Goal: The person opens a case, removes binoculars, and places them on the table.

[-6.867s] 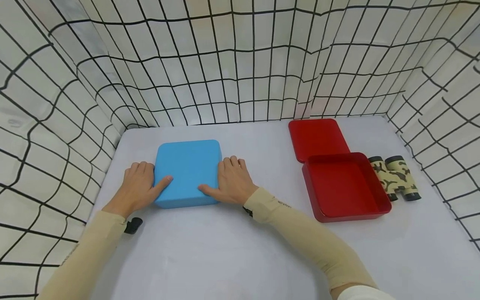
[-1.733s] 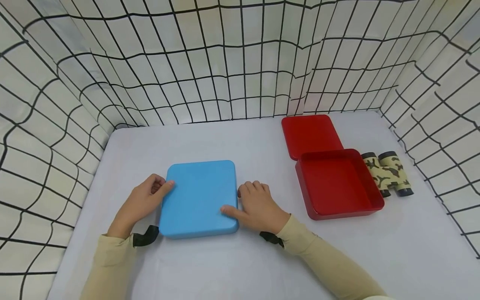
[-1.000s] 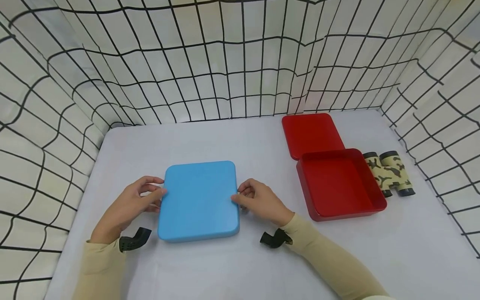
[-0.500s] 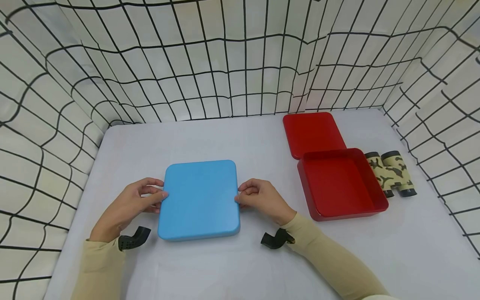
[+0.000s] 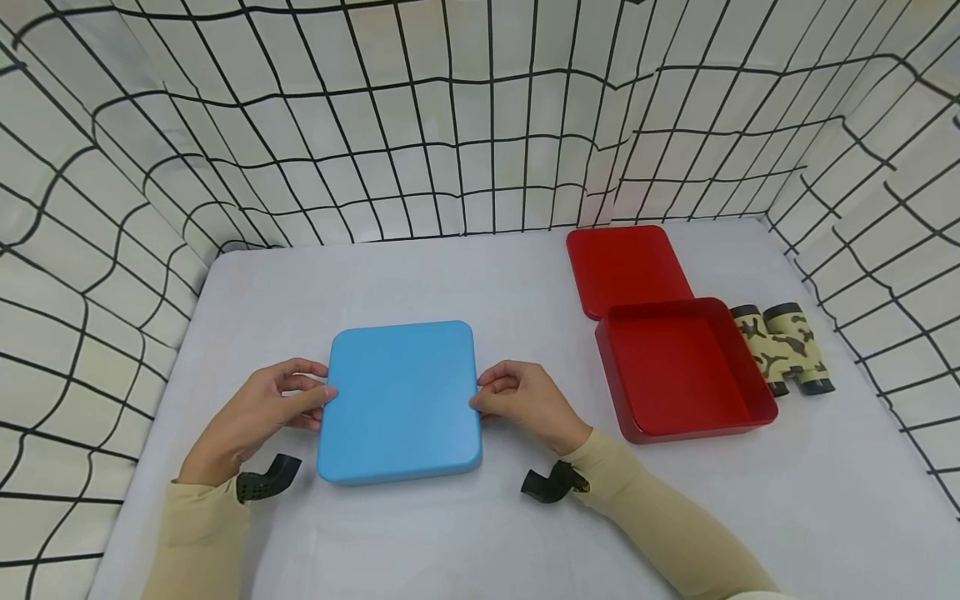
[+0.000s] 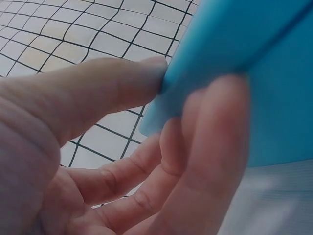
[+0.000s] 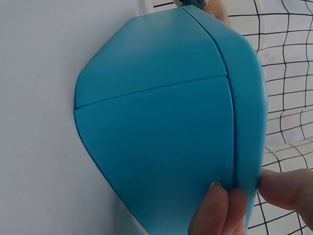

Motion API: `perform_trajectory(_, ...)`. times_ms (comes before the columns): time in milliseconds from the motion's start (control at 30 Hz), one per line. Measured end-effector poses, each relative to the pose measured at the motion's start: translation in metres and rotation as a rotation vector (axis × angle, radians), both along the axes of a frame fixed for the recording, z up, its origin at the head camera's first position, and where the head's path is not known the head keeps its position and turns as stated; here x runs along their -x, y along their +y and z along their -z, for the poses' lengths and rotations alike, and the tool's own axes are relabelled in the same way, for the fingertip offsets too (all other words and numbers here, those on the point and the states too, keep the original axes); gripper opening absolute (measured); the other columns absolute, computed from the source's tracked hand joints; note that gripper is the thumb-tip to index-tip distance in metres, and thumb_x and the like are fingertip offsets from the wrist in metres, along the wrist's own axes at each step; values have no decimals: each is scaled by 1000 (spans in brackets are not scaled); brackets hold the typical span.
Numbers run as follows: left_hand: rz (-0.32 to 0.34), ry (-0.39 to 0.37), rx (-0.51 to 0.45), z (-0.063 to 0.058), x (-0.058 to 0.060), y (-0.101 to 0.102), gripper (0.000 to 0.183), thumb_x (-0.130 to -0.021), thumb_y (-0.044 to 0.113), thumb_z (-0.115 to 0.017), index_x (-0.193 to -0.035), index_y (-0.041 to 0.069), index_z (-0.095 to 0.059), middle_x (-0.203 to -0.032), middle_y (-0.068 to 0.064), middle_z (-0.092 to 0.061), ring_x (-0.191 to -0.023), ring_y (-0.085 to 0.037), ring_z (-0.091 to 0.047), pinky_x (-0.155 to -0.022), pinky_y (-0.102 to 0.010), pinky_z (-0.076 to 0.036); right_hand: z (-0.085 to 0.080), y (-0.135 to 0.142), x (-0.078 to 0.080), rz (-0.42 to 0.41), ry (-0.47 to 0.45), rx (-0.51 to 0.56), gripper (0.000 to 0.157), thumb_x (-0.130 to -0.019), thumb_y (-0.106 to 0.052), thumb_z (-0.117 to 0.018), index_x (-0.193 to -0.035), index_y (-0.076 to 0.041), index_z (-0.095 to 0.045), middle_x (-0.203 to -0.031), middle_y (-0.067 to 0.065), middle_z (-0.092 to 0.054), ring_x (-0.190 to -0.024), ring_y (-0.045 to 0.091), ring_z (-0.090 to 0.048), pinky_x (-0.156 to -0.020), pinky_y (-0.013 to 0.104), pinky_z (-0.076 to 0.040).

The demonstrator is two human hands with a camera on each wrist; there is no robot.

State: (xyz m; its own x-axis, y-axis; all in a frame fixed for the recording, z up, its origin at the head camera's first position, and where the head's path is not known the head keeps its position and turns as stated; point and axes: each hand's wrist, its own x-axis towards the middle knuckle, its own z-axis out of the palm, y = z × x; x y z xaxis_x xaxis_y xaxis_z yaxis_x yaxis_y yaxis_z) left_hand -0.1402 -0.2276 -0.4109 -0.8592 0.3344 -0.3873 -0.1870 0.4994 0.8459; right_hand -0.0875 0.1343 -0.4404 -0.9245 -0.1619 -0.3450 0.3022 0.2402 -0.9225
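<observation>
A light blue rectangular box (image 7: 156, 142) sits on the white table with its lid (image 5: 400, 400) on top. In the right wrist view a seam runs between the lid's rim and the box wall. My left hand (image 5: 258, 412) is at the lid's left edge, thumb on the upper edge and a fingertip by the seam in the left wrist view. From the opposite side, my right hand (image 5: 528, 404) pinches the lid's rim, thumb (image 7: 286, 188) on the outside corner and fingertips against the wall at the seam.
To the right stands an open red box (image 5: 686, 367), its red lid (image 5: 626, 267) lying behind it. Camouflage binoculars (image 5: 783, 346) lie against the red box's right side. Black wire mesh (image 5: 450, 125) over white sheeting walls the table's back and sides.
Over the whole span the blue box has come nearer. Both hands have gone from lying along its sides to fingertips at the lid's edges. Over the last half second they barely move.
</observation>
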Motion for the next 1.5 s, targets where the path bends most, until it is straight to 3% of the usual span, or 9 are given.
perform_trajectory(333, 1, -23, -9, 0, 0, 0, 58, -97, 28, -73, -139, -3, -47, -109, -10, -63, -80, -17, -73, -76, -34, -64, -1, 1, -1, -7, -36, 53, 30, -88, -21, -79, -111, -6, -67, -86, 8, -73, -81, 29, -75, -83, 32, -63)
perform_trajectory(967, 16, -39, -7, 1, -1, 1, 60, -97, 29, -73, -139, -4, -45, -112, -16, -59, -77, -19, -73, -77, -32, -64, -2, 7, 0, -74, -58, 88, 30, -88, -17, -78, -109, -1, -64, -83, 6, -71, -75, 22, -74, -81, 32, -64)
perform_trajectory(1500, 28, -31, -39, 0, -3, -1, 56, -98, 26, -72, -136, -4, -46, -104, -9, -62, -79, -18, -72, -77, -34, -64, -2, 5, 2, -73, -61, 98, 29, -88, -16, -79, -109, -2, -65, -82, 5, -70, -76, 22, -73, -82, 33, -64)
